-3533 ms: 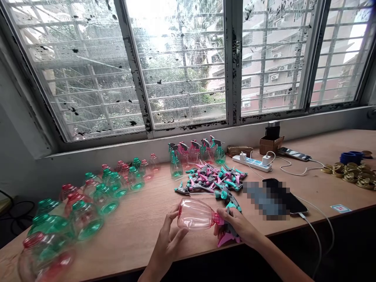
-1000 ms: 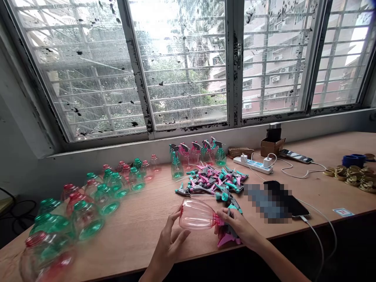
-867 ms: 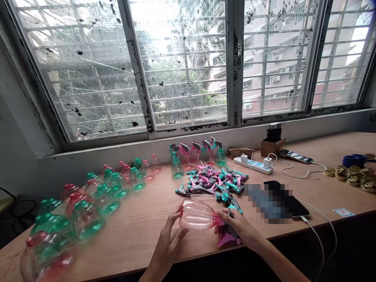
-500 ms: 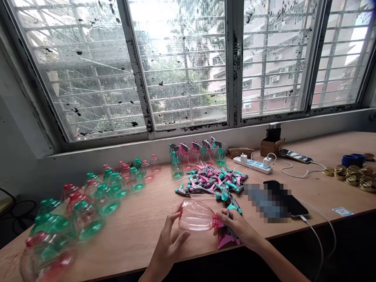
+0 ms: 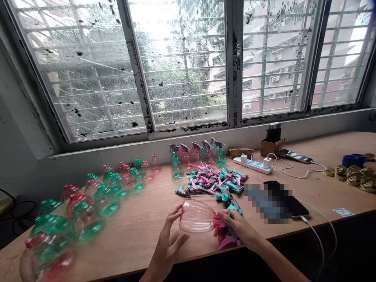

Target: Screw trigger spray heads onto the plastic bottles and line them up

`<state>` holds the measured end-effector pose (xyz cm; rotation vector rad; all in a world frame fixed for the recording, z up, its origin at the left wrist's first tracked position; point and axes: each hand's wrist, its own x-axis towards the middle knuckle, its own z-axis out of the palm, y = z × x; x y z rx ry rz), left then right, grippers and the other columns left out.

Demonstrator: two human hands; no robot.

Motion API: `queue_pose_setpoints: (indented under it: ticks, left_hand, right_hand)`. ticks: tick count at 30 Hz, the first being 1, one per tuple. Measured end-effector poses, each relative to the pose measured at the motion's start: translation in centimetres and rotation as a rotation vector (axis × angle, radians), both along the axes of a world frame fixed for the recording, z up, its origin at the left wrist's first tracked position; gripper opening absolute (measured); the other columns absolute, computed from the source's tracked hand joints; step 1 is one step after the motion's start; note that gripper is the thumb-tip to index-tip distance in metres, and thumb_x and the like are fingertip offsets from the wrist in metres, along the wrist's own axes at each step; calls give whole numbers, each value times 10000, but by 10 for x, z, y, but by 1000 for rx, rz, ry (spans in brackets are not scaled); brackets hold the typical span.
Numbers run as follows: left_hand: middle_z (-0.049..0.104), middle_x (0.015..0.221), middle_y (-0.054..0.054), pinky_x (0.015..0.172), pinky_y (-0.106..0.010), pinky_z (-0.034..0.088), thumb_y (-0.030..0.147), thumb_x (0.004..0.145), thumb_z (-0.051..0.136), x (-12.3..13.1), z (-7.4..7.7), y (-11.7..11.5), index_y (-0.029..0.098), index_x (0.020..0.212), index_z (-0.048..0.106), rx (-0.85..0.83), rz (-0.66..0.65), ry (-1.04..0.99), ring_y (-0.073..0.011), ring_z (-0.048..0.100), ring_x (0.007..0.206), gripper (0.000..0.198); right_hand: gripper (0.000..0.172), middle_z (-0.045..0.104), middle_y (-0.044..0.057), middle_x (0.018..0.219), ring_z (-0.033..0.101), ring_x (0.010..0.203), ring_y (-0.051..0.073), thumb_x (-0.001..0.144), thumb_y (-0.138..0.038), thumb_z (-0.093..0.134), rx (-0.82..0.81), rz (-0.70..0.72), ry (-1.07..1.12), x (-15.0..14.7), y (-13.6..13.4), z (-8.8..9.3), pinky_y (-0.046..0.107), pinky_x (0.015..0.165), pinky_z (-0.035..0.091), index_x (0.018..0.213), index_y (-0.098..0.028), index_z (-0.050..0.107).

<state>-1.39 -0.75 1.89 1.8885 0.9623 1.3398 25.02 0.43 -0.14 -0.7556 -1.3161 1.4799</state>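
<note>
A clear pink bottle (image 5: 197, 216) lies sideways in the air above the table's front edge, its neck pointing right. My right hand (image 5: 235, 225) is closed around a pink and grey spray head (image 5: 228, 239) at that neck. Beside the bottle's base is my left hand (image 5: 170, 239), its fingers spread and the thumb apart from the bottle. The fingertips are at the base edge; whether they press on it I cannot tell. Behind the bottle lies a pile of pink, teal and grey spray heads (image 5: 210, 178).
Several green and pink bottles without spray heads (image 5: 88, 221) stand at the left. Bottles with spray heads (image 5: 186, 156) stand by the window wall. To the right are a phone (image 5: 289, 201) with a cable, a power strip (image 5: 258, 166) and gold-coloured parts (image 5: 354, 174).
The bottle has shifted very slightly right and down, and a bit more of its red neck shows. Both hands have barely moved; the left thumb is slightly farther from the bottle.
</note>
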Motion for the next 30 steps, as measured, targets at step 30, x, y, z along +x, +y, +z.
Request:
queue_pose_setpoints:
  ticks: [30]
  left_hand:
    - [434, 1592, -92, 1201, -507, 338, 531, 889, 687, 2, -22, 5, 317, 1530, 358, 2, 67, -41, -359, 396, 1454, 752]
  right_hand:
    - [590, 780, 7, 679, 712, 618, 196, 613, -494, 918, -15, 25, -99, 3, -7, 9, 264, 583, 509, 975, -227, 537]
